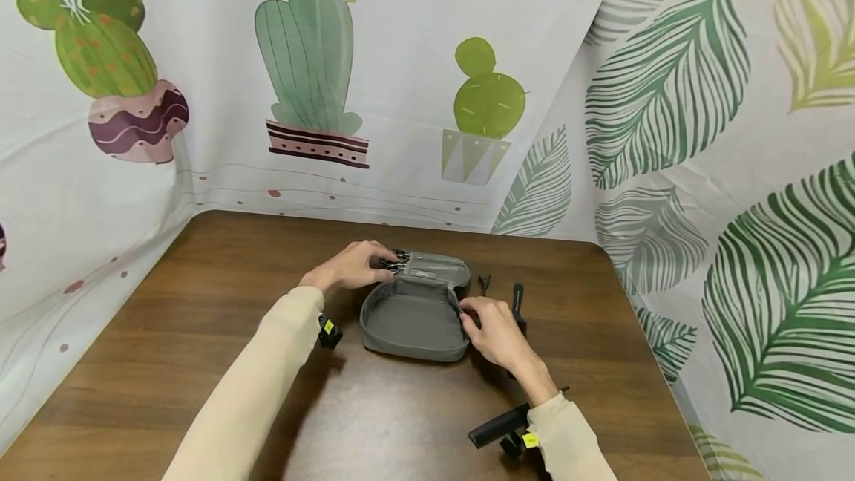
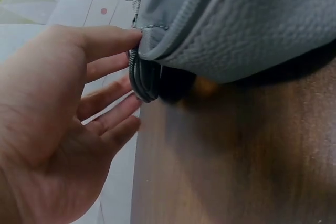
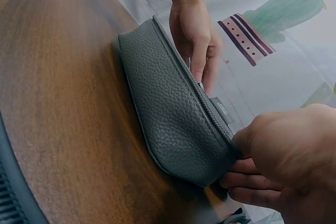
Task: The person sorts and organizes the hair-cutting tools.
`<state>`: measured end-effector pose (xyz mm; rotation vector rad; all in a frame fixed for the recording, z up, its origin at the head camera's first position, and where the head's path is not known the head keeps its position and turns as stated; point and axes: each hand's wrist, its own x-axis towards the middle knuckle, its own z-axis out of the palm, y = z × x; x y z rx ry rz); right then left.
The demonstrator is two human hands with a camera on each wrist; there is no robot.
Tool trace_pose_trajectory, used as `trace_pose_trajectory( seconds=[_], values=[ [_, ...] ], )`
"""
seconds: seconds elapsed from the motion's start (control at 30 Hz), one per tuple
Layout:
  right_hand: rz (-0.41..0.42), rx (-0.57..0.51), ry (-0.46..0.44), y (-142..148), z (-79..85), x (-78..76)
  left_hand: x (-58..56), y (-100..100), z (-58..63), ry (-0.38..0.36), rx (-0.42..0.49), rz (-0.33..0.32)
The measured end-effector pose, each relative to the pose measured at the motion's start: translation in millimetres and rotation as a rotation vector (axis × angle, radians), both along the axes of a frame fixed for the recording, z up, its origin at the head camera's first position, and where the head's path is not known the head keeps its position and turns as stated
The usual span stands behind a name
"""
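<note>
The left hand point(image 1: 352, 266) is pinching the rounded grey leather-look pouch point(image 1: 414, 350) at far left, beside looped black cords point(image 2: 142, 80). The right hand point(image 1: 496, 329) is gripping its right side.

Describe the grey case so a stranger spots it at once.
Look at the brown wooden table, in front of the white cactus-print sheet. Between the left hand and the right hand lies the open grey case, with a zip along its rim. It is wide and shallow, unlike the slim black item to its right.
</note>
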<state>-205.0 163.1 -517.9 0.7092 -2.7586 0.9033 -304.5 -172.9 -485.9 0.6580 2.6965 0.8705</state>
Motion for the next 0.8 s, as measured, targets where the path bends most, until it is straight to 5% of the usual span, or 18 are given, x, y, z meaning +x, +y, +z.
trace_pose_trajectory(
  seconds=[0.27,0.8],
  values=[
    [0.004,-0.004,-0.001,-1,0.5,-0.3,-2.4,0,8.9,-0.078,0.008,-0.006],
    [0.005,0.003,0.029,-2,-1.1,-0.1,-11.9,10,17.7,-0.086,-0.027,-0.075]
  ],
)
